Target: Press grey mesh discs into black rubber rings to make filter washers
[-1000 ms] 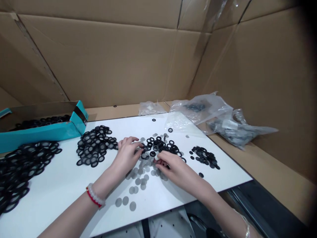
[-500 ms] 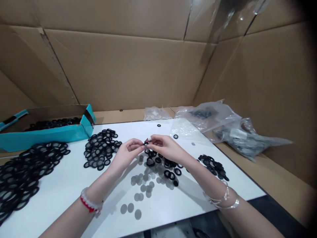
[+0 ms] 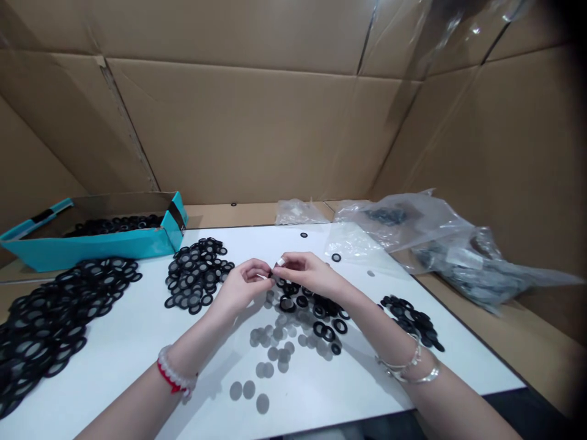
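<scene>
- Fingertips [image 3: 257,269] of both hands are pinched together on one tiny thing, held just above the board. It looks like a black ring [image 3: 271,276], but the fingers hide most of it.
- left hand [image 3: 241,288] and right hand [image 3: 308,275] meet tip to tip, other fingers curled in loosely. Beaded bracelet [image 3: 177,376] on the left wrist, thin bangles [image 3: 409,366] on the right.
- Closest on the white board [image 3: 128,360] is a scatter of grey discs [image 3: 270,351], flat and thin.
- Right under the hands sit loose rings [image 3: 318,310], some overlapping the discs.
- My guess on handling: the ring is super light, rubbery and a bit bendy, so it's easy to flick away. Best to grip it by the outer rim from opposite sides, not squash it flat.
- Small pile [image 3: 413,319] off to the right, well apart from the hands.
- Bigger pile [image 3: 197,276] just left of the left hand, and its rings seem to have grey centres. A huge heap [image 3: 50,318] sits at the far left edge.
- Farther back there's a teal box [image 3: 96,243] with more rings inside, plus plastic bags [image 3: 403,219] on the right.
- Cardboard walls [image 3: 257,134] all round the back.
</scene>
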`<control>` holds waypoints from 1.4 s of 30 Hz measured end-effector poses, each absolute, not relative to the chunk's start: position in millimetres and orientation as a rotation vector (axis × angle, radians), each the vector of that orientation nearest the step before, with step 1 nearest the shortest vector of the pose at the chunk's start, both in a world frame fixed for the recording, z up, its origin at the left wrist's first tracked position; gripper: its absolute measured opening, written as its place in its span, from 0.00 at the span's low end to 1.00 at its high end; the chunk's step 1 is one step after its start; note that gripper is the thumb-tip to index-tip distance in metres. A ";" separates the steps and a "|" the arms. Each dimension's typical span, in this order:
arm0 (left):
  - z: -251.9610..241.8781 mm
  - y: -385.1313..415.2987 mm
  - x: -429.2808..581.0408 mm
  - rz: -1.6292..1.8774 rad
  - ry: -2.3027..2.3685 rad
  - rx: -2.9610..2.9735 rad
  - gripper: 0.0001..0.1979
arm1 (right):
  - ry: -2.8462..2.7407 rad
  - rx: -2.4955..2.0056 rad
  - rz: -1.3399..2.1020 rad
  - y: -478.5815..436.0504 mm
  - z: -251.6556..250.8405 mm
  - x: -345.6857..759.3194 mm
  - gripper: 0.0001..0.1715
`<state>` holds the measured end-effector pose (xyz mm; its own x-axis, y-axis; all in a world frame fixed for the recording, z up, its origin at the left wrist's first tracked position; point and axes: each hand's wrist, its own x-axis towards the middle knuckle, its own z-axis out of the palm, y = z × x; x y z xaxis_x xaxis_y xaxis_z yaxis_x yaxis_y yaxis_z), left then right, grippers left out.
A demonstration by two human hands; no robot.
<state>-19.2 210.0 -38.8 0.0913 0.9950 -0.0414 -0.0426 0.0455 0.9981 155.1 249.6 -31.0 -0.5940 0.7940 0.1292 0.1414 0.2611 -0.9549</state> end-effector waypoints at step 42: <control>-31.5 204.9 -14.9 1.164 1.036 0.893 0.12 | -1.796 -0.815 1.359 224.0 -33.9 150.0 0.16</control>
